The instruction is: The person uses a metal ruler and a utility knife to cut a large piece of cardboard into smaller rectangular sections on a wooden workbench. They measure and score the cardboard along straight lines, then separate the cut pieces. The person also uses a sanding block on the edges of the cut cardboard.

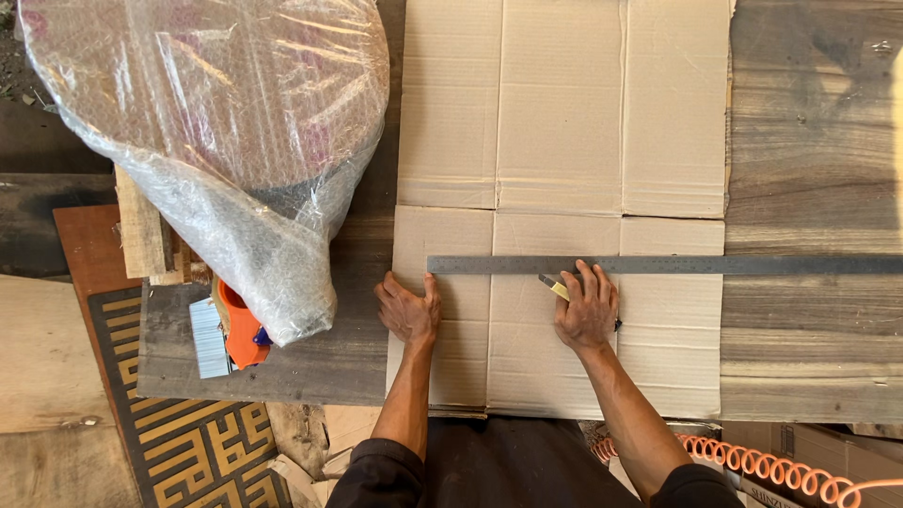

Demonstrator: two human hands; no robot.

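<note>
Weathered grey planks form the counter (pixel 809 141), which carries everything noted below; a flattened brown cardboard sheet (pixel 564 113) lies across its middle, creased into panels, its near edge reaching the counter's front; at upper left sits a large round object wrapped in clear bubble film (pixel 207 122), overhanging the counter's left side and standing well apart from the cardboard's working area; a long grey metal ruler (pixel 677 265) lies flat across the lower panels of the cardboard, its left end near the sheet's left edge and its right end running out over bare planks to the frame edge; an orange coiled hose (pixel 762 464) shows below the counter at lower right; an orange tape dispenser (pixel 243 329) rests just beneath the wrapped bundle; the left hand (pixel 409 309) presses flat on the cardboard just below the ruler's left end, fingers (pixel 433 287) spread narrow and holding nothing; the right hand (pixel 588 310) rests below the ruler's middle, fingers closed on a small yellow-handled knife (pixel 557 287) whose tip meets the ruler's lower edge.
</note>
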